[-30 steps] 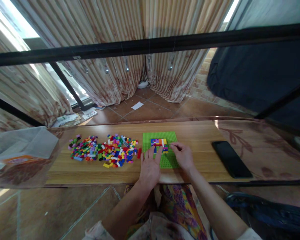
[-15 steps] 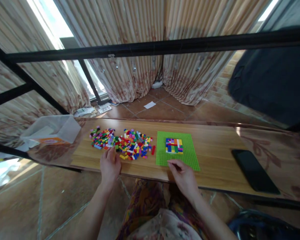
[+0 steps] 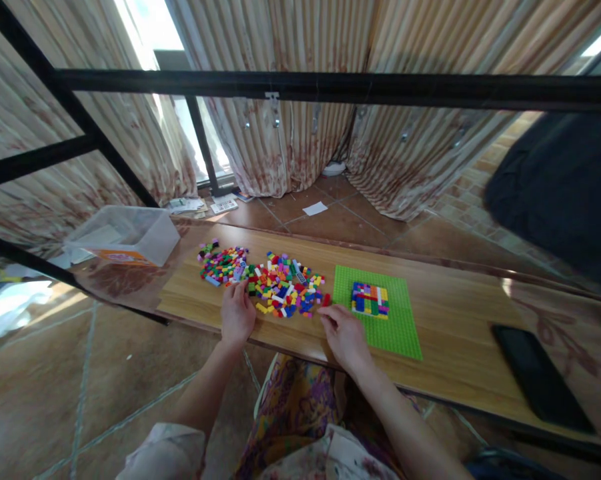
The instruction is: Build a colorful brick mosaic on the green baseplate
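Observation:
My left hand (image 3: 238,313) rests at the front edge of a pile of small toy bricks (image 3: 285,290), its fingers loosely bent forward and touching the bricks. The thumb lies apart on the right side. My right hand (image 3: 344,333) is over the table, between the pile and the green baseplate (image 3: 405,333). Its thumb and bent fingers stand a little apart, with the fingertips right beside a red brick (image 3: 326,300). On the baseplate sits a square, multicoloured brick build (image 3: 370,300). A second heap of small bricks (image 3: 225,263) adjoins the pile on the left.
A clear plastic box (image 3: 145,237) with an orange label stands at the table's left end. A black phone (image 3: 540,377) lies at the right. Beyond the wooden tabletop (image 3: 455,320) runs a black metal bar (image 3: 330,87) in front of curtains.
My right hand has moved left, off the baseplate's front edge to the red brick. My left hand stays at the pile's edge. The whole view has shifted and tilted.

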{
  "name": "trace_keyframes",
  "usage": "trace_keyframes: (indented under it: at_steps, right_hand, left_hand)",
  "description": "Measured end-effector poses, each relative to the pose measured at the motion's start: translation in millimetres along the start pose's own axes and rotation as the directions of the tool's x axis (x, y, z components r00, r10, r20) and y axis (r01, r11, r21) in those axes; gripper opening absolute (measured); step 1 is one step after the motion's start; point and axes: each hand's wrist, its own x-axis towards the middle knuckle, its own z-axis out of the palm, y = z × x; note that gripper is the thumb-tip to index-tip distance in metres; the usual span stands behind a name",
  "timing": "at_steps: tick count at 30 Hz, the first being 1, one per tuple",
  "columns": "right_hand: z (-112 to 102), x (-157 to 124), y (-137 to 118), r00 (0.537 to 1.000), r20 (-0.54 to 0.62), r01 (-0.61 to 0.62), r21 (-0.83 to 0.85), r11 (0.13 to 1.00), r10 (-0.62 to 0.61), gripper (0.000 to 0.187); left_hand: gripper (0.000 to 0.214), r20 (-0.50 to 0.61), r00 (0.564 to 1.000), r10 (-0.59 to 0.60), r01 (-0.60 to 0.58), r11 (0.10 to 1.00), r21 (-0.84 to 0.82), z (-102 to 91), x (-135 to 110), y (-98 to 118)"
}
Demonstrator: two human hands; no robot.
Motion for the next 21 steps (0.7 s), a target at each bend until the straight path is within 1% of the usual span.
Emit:
trace_keyframes:
  at_steps: [4,8,14,18,21]
  right_hand:
    - [12,15,-2,0.995,0.041,0.091,-0.039,0.995,-0.089,0.026]
    - [20,25,-1,0.982,0.116,0.162,-0.104,0.981,-0.15,0.025]
    - [22,32,-1,0.977,0.168,0.168,-0.216,0.962,-0.133,0.017]
    - [24,33,-1,0.976,0.175,0.175,-0.292,0.94,-0.127,0.014]
    - [23,32,-3,0.979,0.166,0.162,-0.306,0.938,-0.115,0.013]
  left_hand:
    - [0.037,-0.007,1.0,0.001,-0.001,1.0,-0.016,-0.4,-1,0]
    - [0.036,0.002,1.0,-0.012,0.012,1.0,-0.005,-0.7,-1,0]
    - [0.035,-0.003,1.0,-0.001,0.001,1.0,0.03,-0.6,0,-1]
    - [0.033,-0.006,1.0,0.007,-0.007,1.0,0.027,-1.4,2,-1]
    - [0.032,-0.013,1.0,0.024,-0.024,0.999,0.028,-2.6,3,-1]
